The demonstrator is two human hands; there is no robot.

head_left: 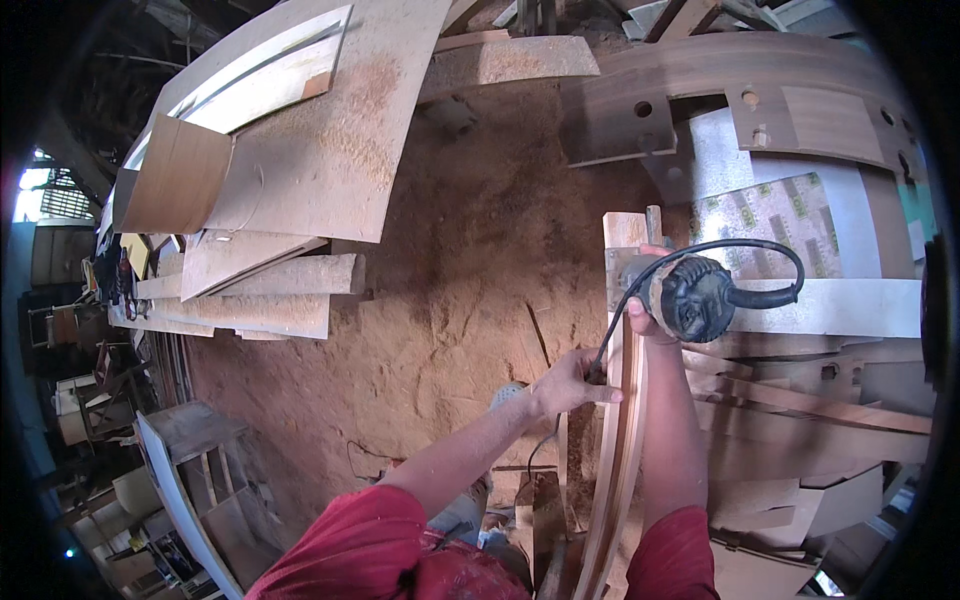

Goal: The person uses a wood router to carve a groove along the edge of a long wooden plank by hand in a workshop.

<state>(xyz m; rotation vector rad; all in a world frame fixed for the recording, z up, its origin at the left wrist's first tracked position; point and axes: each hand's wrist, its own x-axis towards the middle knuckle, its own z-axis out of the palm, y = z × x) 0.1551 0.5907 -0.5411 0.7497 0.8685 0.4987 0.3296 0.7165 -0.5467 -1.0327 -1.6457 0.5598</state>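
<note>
My right hand (645, 318) is closed round a corded trim router (697, 298), which has a black ribbed motor end. The router rests against the upper part of a long, narrow wooden piece (622, 450) that runs up from the lower edge. Below the router, my left hand (578, 383) grips the left side of this wood, thumb over its top face. The router's black cord (745, 243) loops over the tool, then passes down by my left fingers. Where the router's bit meets the wood is hidden.
Sawdust covers the ground (450, 300). On the left are stacked plywood sheets (330, 140) and planks (260, 275). Dark panels with round holes (620, 115) and more boards (780, 450) lie on the right. A wooden cabinet frame (195, 490) stands at lower left.
</note>
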